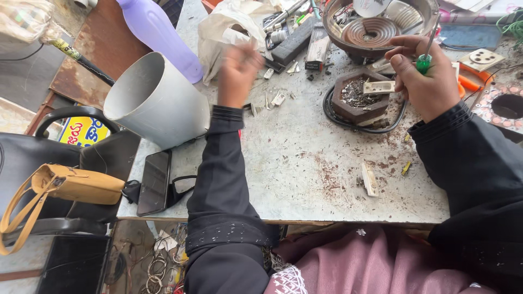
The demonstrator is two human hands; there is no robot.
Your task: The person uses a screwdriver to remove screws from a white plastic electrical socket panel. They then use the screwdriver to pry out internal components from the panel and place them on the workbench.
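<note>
Head view, looking down over the worktable (pixel 305 163): the person's right hand (pixel 425 76) sits at about two o'clock, fingers clenched round a green-handled screwdriver (pixel 424 61). The tool's long axis runs up and slightly right, handle low in the fist, thin metal shaft rising toward one o'clock and ending near the rim of the round metal heater pan (pixel 376 27) with its spiral coil. Just to the left of that fist, touching or nearly so, a small cream-coloured socket piece (pixel 379 86) lies across the top of a hexagonal wooden block (pixel 359 97); its long side runs roughly nine to three. The block is filled with small dark screws or scraps and has a black cable (pixel 348 122) curled round its base.

The left hand (pixel 238 71) is at eleven o'clock, blurred with motion, raised above a scatter of small metal parts (pixel 275 98). I cannot tell whether its fingers are closed on anything; they look loosely curled. It is well apart from the block, so the right hand is plainly the nearer one to the socket piece, which lies at its nine o'clock.

Further left stand a grey plastic pipe (pixel 155 100) lying on its side and a lilac bottle (pixel 160 32). Another cream fitting (pixel 370 179) lies alone toward five o'clock.
</note>
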